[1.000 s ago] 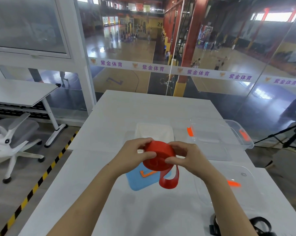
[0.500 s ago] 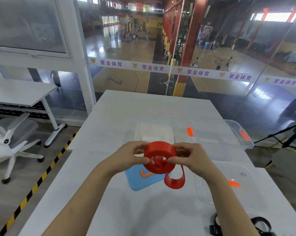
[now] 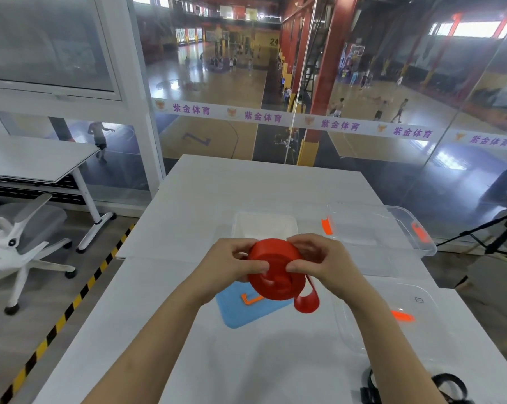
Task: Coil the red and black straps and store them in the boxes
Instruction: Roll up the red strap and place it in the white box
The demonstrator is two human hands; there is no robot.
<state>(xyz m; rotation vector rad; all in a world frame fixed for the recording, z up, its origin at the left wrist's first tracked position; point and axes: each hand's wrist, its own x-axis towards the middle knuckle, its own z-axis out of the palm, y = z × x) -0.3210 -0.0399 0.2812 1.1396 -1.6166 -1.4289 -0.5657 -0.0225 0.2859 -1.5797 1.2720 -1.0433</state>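
Note:
A red strap point(image 3: 275, 272) wound into a thick coil is held above the white table between both hands. My left hand point(image 3: 232, 265) grips its left side and my right hand point(image 3: 319, 262) pinches its right side. A short loose tail of the strap curls down at the lower right. A black strap point(image 3: 447, 387) lies at the table's near right edge, partly behind my right forearm. A small clear box point(image 3: 264, 225) sits just beyond the hands. A larger clear box point(image 3: 392, 228) with orange latches stands at the back right.
A blue lid point(image 3: 246, 312) with an orange latch lies flat under the hands. A clear lid point(image 3: 392, 322) with an orange clip lies at the right. The white table point(image 3: 246, 185) ends at a glass wall. An office chair point(image 3: 16, 243) stands on the left.
The coil has been turned and wound tighter. The loose tail has grown shorter and swung to the right. Both hands have risen a little with it.

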